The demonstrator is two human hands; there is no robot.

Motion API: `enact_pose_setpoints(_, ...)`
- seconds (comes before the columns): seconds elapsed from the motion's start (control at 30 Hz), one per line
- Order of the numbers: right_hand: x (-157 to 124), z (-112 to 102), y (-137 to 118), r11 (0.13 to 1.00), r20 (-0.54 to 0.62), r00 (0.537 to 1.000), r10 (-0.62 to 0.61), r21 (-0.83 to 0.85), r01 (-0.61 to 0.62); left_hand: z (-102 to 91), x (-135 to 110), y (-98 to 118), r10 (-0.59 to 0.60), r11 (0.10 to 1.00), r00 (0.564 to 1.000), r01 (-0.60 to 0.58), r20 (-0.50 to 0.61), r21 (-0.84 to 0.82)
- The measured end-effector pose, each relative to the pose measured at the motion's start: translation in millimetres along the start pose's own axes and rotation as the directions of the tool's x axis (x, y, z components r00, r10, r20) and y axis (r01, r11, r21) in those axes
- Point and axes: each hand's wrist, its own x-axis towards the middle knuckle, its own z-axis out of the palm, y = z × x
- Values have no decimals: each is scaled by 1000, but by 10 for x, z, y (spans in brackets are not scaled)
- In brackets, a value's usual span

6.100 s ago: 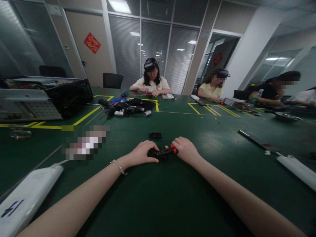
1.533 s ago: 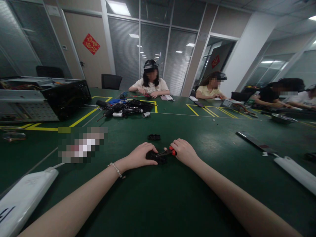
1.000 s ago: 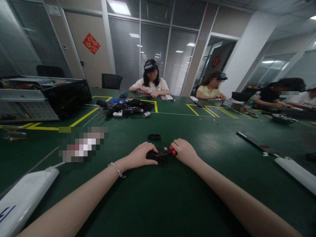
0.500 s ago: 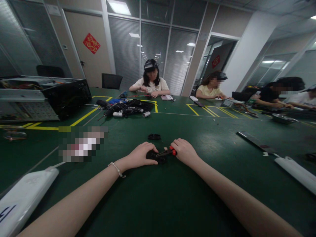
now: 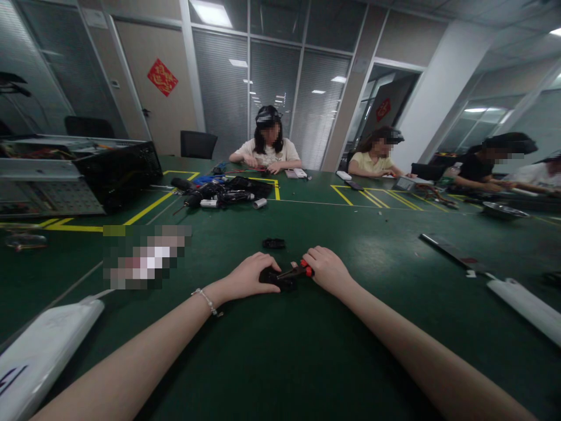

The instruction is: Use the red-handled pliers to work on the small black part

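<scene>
My left hand rests curled over a small black part on the green table, holding it down. My right hand is closed round the red handle of a small screwdriver, whose dark shaft points left into the black part. Another small black piece lies loose on the table just beyond my hands. A thin bracelet sits on my left wrist.
A white box lies at the near left and a white strip at the right. An open computer case stands at the far left. A heap of black tools and batteries lies mid-table. Several other people sit working along the far side.
Almost nothing has moved. Both my hands stay on the black part and the screwdriver; the people at the far right have shifted their heads slightly.
</scene>
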Motion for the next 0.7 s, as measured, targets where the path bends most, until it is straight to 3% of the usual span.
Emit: enact_pose_setpoints(0.7, -6, 20, 7, 1000, -8, 1000, -4, 0, 4, -4, -5, 1, -29, 1000, 999, 29, 18, -9)
